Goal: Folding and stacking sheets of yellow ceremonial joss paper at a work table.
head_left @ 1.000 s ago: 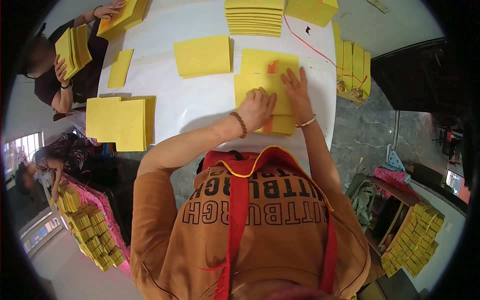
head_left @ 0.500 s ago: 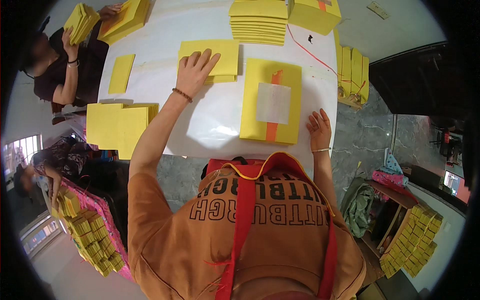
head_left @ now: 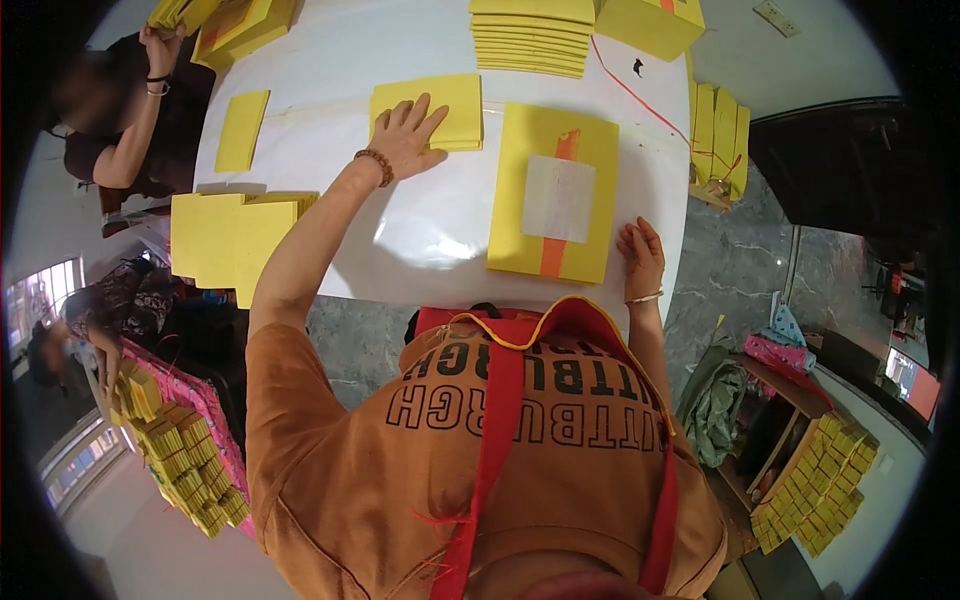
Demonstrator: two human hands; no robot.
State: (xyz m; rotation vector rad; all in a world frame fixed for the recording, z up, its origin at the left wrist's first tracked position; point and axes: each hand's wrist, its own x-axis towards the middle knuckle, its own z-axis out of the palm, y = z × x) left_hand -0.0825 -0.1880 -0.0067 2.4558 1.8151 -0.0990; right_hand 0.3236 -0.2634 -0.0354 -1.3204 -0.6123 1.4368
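My left hand [head_left: 408, 138] lies flat with spread fingers on a small stack of yellow paper [head_left: 455, 110] near the middle of the white table. My right hand [head_left: 642, 258] rests at the table's right edge, its fingers loosely bent and holding nothing. Just left of it lies a thick yellow paper bundle [head_left: 506, 190], with a whitish rectangular sheet [head_left: 558, 200] and an orange strip [head_left: 552, 257] on top. A brown bead bracelet circles my left wrist, a pale bangle my right.
Taller yellow stacks [head_left: 530, 45] stand at the table's far side, more [head_left: 215, 235] at the left edge. A red string [head_left: 640, 95] lies far right. A co-worker [head_left: 125, 150] at the far left lifts yellow paper. Another person bends over bundles [head_left: 190, 460] lower left.
My left hand has flattened on the small stack, its thumb now spread outward, and the stack's edges look more even. The co-worker's yellow paper has moved up toward the picture's edge.
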